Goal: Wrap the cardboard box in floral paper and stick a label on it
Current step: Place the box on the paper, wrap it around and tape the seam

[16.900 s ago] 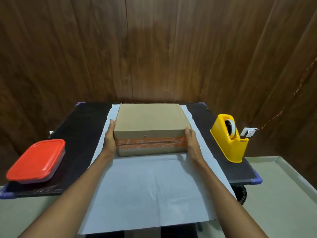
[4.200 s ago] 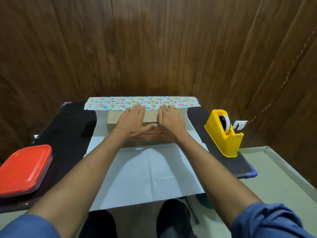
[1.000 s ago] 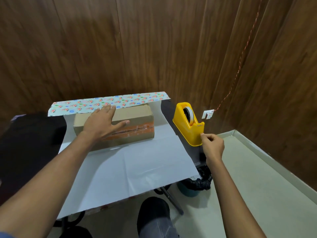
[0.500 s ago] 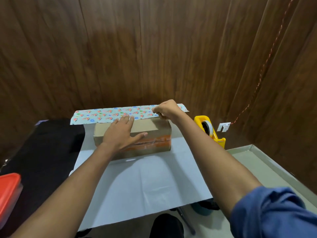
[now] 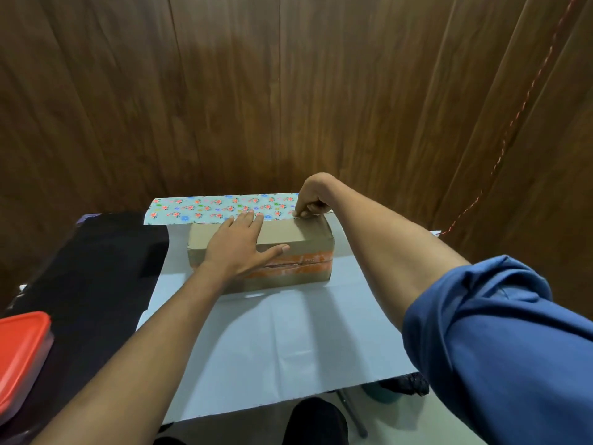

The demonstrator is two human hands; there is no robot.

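Nearest the viewer, the white underside of the floral paper lies flat over the dark table and hangs past its near edge, spread so that this long flap can later be drawn up over the box. On it sits the cardboard box, its taped front face turned toward the person. The left hand lies flat on the box top, fingers straight and together, thumb spread along the front edge; judging by this, it pins the box and the folded paper against sliding. Just past its fingertips the far flap shows its printed side, folded up over the box's back edge. At the box's far right corner, the right hand is curled, fingertips pressed down where paper meets cardboard, probably fixing tape, though none is visible. A red-lidded container sits well to the left.
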